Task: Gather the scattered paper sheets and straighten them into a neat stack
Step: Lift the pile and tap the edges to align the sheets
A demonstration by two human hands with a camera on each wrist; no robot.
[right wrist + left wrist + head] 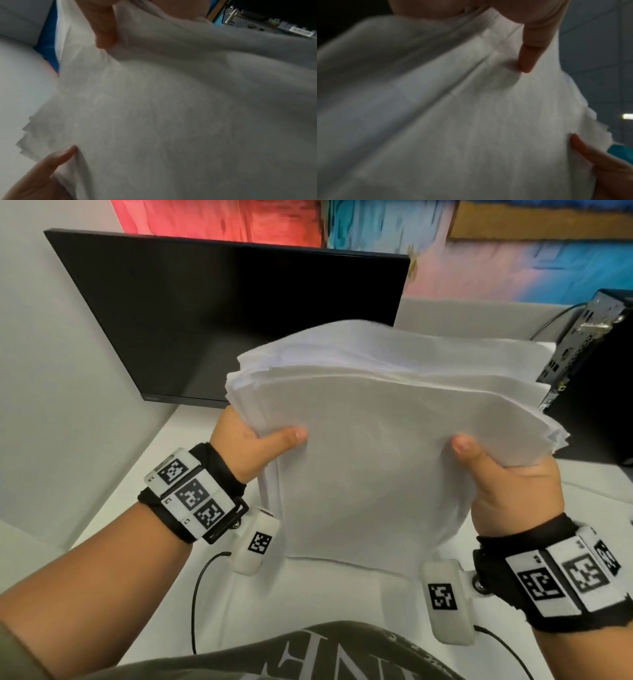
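A thick bundle of white paper sheets (376,440) is held upright over the white desk (147,491), its lower edge near the desk top. My left hand (253,446) grips its left side, thumb on the near face. My right hand (507,484) grips the right side the same way. The top edges fan out unevenly. In the left wrist view the paper sheets (453,121) fill the frame, with a thumb (532,50) on them. The right wrist view shows the paper sheets (171,115) and stepped, uneven corners at the left.
A dark monitor (219,313) stands at the back left, close behind the paper. A black computer case (596,378) sits at the right, with a cable behind it. Thin black cables (198,583) run over the desk near my body.
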